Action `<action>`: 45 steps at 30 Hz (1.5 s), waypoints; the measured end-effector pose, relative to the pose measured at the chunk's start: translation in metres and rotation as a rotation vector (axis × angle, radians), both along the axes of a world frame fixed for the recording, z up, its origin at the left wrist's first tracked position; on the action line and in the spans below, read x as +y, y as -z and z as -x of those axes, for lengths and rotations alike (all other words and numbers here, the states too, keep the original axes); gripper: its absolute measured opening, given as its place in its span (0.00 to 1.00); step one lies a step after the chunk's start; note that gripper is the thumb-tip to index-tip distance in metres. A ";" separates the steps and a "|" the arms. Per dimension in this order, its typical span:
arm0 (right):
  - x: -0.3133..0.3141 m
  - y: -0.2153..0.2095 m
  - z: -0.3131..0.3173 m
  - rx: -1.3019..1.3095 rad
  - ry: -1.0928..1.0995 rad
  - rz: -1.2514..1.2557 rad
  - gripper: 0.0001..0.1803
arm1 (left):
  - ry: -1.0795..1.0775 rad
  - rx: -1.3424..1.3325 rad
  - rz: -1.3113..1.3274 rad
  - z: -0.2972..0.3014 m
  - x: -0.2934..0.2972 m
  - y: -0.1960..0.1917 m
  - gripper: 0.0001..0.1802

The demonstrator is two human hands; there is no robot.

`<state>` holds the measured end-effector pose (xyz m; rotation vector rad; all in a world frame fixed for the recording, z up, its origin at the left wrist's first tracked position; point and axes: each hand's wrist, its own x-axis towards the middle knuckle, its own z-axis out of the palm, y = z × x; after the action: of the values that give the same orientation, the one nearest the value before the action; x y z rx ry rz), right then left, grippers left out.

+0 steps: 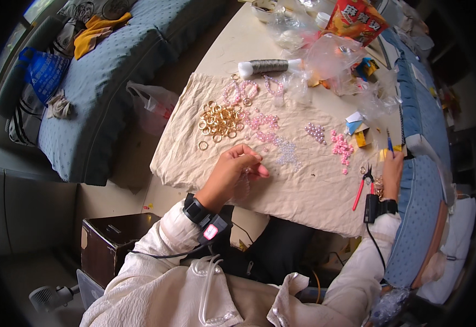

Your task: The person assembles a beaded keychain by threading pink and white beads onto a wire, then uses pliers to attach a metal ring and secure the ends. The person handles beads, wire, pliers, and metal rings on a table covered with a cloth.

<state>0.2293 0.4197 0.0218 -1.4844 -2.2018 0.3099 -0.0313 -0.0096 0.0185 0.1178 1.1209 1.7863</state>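
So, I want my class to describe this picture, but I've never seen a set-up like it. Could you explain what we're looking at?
There's no robot here, just a person's two bare hands. The single picture comes from a wide fisheye camera worn on the head, looking down, so straight edges bend near the rim.

A pale cloth covers part of the table. On it lie gold rings, pink beads, purple beads, clear beads and red-handled pliers.

The right hand holds a slim blue tool. By the left hand hangs what looks like a see-through strand; the fingers hide how it is held.
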 end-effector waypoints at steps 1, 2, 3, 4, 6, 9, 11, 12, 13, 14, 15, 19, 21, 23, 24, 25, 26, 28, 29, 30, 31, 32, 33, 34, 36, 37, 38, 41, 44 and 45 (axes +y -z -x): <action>-0.010 -0.006 -0.002 0.139 -0.023 0.031 0.22 | -0.003 -0.002 -0.011 0.000 0.000 0.001 0.04; -0.024 -0.015 -0.003 0.353 -0.179 0.172 0.21 | -0.006 -0.017 -0.032 -0.001 0.000 0.003 0.04; -0.045 -0.023 -0.004 0.540 -0.258 0.346 0.20 | -0.019 -0.005 -0.023 -0.002 0.001 0.005 0.04; -0.070 -0.029 -0.001 0.721 -0.358 0.507 0.20 | -0.031 -0.003 -0.024 -0.004 0.002 0.007 0.04; -0.129 -0.031 0.016 0.803 -0.557 0.762 0.18 | -0.045 0.014 -0.033 -0.007 0.004 0.012 0.03; -0.205 -0.032 0.049 0.469 -0.641 0.949 0.16 | -0.059 0.058 -0.055 -0.010 0.006 0.017 0.02; -0.237 -0.032 0.067 0.407 -0.671 1.112 0.14 | -0.083 0.064 -0.093 -0.012 0.006 0.020 0.02; -0.249 -0.031 0.074 0.403 -0.673 1.145 0.14 | -0.082 0.082 -0.058 -0.013 0.005 0.020 0.02; -0.255 -0.031 0.080 0.408 -0.684 1.183 0.14 | -0.077 0.079 -0.060 -0.013 0.005 0.021 0.02; -0.257 -0.032 0.083 0.394 -0.676 1.165 0.15 | -0.072 0.062 -0.087 -0.013 0.005 0.021 0.03; -0.259 -0.032 0.086 0.389 -0.674 1.152 0.15 | -0.069 0.056 -0.095 -0.013 0.005 0.022 0.03; -0.255 -0.033 0.085 0.377 -0.657 1.133 0.17 | -0.115 0.008 -0.095 -0.016 0.007 0.020 0.03; -0.252 -0.033 0.086 0.366 -0.668 1.162 0.18 | -0.119 -0.007 -0.117 -0.017 0.006 0.019 0.03; -0.251 -0.033 0.087 0.358 -0.662 1.190 0.18 | -0.106 -0.003 -0.084 -0.016 0.006 0.017 0.03; -0.251 -0.034 0.087 0.352 -0.656 1.204 0.18 | -0.102 -0.004 -0.104 -0.015 0.005 0.017 0.03; -0.251 -0.034 0.088 0.358 -0.657 1.222 0.18 | -0.099 -0.011 -0.088 -0.015 0.005 0.017 0.03; -0.251 -0.034 0.089 0.350 -0.647 1.228 0.18 | -0.097 -0.018 -0.095 -0.014 0.005 0.017 0.03; -0.251 -0.035 0.090 0.364 -0.632 1.255 0.18 | -0.086 -0.019 -0.102 -0.014 0.004 0.018 0.03; -0.250 -0.036 0.091 0.334 -0.645 1.240 0.19 | -0.076 -0.011 -0.104 -0.014 0.003 0.018 0.03; -0.250 -0.037 0.091 0.313 -0.654 1.228 0.20 | -0.067 -0.011 -0.116 -0.013 0.003 0.019 0.03; -0.250 -0.037 0.091 0.294 -0.658 1.218 0.21 | -0.064 -0.001 -0.103 -0.014 0.003 0.019 0.03; -0.250 -0.038 0.091 0.285 -0.661 1.221 0.21 | -0.063 0.001 -0.100 -0.014 0.003 0.019 0.03; -0.250 -0.039 0.092 0.280 -0.661 1.225 0.21 | -0.063 -0.005 -0.111 -0.014 0.003 0.019 0.03; -0.250 -0.039 0.092 0.275 -0.650 1.230 0.21 | -0.057 0.007 -0.093 -0.014 0.003 0.018 0.03; -0.250 -0.041 0.093 0.295 -0.638 1.245 0.19 | -0.049 0.006 -0.109 -0.014 0.003 0.017 0.03; -0.251 -0.041 0.094 0.319 -0.633 1.256 0.18 | -0.062 0.002 -0.089 -0.015 0.003 0.017 0.03; -0.251 -0.042 0.094 0.303 -0.630 1.252 0.18 | -0.077 -0.012 -0.092 -0.016 0.005 0.016 0.03; -0.251 -0.043 0.096 0.303 -0.640 1.252 0.17 | -0.085 -0.027 -0.090 -0.016 0.005 0.014 0.03; -0.251 -0.044 0.097 0.312 -0.650 1.254 0.17 | -0.081 -0.027 -0.077 -0.016 0.005 0.012 0.03; -0.251 -0.044 0.097 0.313 -0.652 1.251 0.17 | -0.081 -0.031 -0.081 -0.016 0.005 0.012 0.03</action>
<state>0.1322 0.1688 0.0659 -0.9199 -2.1623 2.2454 -0.0152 -0.0042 0.0065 0.0945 1.0448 1.9002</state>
